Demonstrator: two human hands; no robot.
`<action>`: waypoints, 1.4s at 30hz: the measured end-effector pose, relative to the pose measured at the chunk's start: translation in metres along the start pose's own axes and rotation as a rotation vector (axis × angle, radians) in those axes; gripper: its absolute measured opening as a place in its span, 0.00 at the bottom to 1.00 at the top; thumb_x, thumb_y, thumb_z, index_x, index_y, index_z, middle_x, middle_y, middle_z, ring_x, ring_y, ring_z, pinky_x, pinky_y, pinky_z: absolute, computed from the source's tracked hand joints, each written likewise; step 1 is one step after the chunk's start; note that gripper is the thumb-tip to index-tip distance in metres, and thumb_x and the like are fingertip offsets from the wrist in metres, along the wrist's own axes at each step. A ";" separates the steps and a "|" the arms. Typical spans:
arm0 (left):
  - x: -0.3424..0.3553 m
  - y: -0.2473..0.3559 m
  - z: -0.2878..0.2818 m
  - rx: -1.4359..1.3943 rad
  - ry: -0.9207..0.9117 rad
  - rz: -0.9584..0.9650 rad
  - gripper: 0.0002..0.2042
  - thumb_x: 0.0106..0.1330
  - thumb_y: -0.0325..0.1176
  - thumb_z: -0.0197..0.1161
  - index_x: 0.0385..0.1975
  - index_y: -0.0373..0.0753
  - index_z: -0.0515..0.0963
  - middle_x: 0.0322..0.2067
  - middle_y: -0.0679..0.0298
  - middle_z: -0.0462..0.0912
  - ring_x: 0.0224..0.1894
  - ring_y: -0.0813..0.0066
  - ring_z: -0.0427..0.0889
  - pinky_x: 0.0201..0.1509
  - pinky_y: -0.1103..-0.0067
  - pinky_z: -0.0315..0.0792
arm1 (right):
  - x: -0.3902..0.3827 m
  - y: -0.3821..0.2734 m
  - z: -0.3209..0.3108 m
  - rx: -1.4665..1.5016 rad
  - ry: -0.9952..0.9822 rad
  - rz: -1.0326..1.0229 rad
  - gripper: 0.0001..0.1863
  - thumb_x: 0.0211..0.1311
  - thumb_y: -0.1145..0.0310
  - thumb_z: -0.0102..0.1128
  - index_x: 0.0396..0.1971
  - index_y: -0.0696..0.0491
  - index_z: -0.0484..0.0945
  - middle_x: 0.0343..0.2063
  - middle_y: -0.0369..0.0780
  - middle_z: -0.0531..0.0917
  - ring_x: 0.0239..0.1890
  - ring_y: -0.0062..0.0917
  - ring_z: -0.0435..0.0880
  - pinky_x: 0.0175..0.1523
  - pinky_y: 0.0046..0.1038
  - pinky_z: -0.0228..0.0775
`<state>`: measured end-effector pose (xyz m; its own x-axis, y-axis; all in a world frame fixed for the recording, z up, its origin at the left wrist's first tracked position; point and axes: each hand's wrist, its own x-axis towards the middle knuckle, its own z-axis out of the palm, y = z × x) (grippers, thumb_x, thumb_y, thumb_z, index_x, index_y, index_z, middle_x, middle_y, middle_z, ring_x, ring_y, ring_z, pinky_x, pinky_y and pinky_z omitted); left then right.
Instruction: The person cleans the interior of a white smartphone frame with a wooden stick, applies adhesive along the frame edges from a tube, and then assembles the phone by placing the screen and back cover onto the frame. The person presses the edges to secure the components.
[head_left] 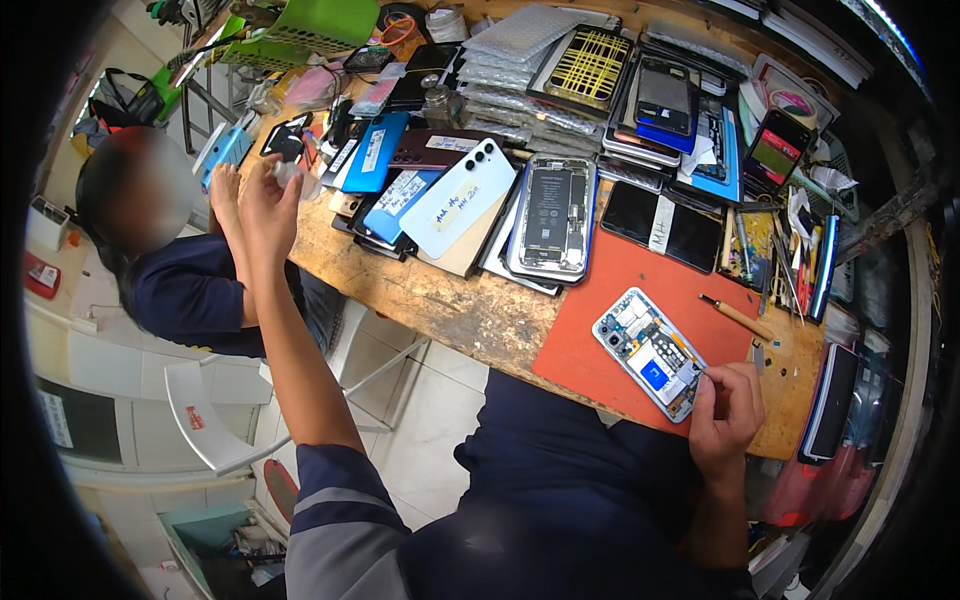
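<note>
An opened phone [655, 365] lies back-up on the orange-red mat [590, 310], its circuit boards and a white battery with a blue square showing. My right hand [728, 420] is closed at its lower right corner, thumb and forefinger pinching the edge there. Stretched far to the left, my left hand [268, 212] is raised over the table's left end with fingers curled in. A whitish translucent bit [306, 184] shows by its fingertips; whether it is held I cannot tell. Just beside that hand is a co-worker's hand [225, 196].
A brown-handled tool [737, 317] lies on the mat. Phones crowd the table's back, among them a light blue one [460, 198], an opened one with a black battery [550, 215] and a black one [660, 225]. A co-worker [200, 290] sits at the left near a white chair [205, 420].
</note>
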<state>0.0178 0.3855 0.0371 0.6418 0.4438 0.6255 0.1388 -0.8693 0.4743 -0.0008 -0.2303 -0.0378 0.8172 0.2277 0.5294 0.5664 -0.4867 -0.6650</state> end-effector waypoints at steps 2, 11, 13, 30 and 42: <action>0.005 -0.041 0.009 0.120 -0.028 -0.167 0.20 0.70 0.33 0.77 0.58 0.33 0.82 0.40 0.62 0.87 0.40 0.76 0.86 0.45 0.76 0.80 | 0.002 -0.004 0.001 -0.013 0.003 -0.003 0.08 0.68 0.86 0.63 0.44 0.62 0.80 0.36 0.46 0.80 0.32 0.32 0.81 0.35 0.29 0.75; 0.013 -0.176 0.065 -0.140 -0.231 -0.203 0.24 0.75 0.36 0.73 0.65 0.28 0.79 0.52 0.56 0.90 0.52 0.66 0.88 0.57 0.72 0.81 | -0.005 -0.007 -0.001 -0.111 0.010 0.036 0.11 0.61 0.85 0.67 0.43 0.59 0.80 0.34 0.48 0.83 0.32 0.44 0.85 0.37 0.39 0.77; 0.011 -0.148 0.061 -0.040 -0.170 -0.266 0.20 0.76 0.36 0.72 0.60 0.29 0.81 0.44 0.58 0.90 0.43 0.72 0.86 0.50 0.74 0.79 | -0.005 -0.008 -0.002 -0.089 0.006 0.038 0.10 0.62 0.83 0.70 0.41 0.58 0.80 0.33 0.46 0.84 0.32 0.42 0.87 0.38 0.38 0.79; -0.140 0.286 0.131 -0.372 -1.186 0.789 0.50 0.50 0.35 0.85 0.76 0.35 0.66 0.68 0.44 0.76 0.70 0.41 0.75 0.75 0.57 0.70 | 0.002 -0.028 0.001 -0.008 0.062 -0.081 0.11 0.59 0.83 0.72 0.39 0.58 0.81 0.32 0.44 0.83 0.30 0.40 0.86 0.35 0.38 0.78; -0.195 0.275 0.124 -0.494 -0.852 0.533 0.51 0.47 0.36 0.89 0.74 0.33 0.69 0.68 0.46 0.77 0.70 0.43 0.76 0.77 0.58 0.68 | 0.002 -0.005 -0.003 -0.037 0.036 -0.021 0.10 0.58 0.82 0.74 0.39 0.58 0.84 0.31 0.44 0.84 0.31 0.40 0.86 0.36 0.38 0.78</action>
<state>0.0243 0.0333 -0.0314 0.8633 -0.4178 0.2832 -0.5007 -0.6383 0.5847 -0.0027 -0.2302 -0.0315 0.8007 0.2084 0.5617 0.5783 -0.5135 -0.6339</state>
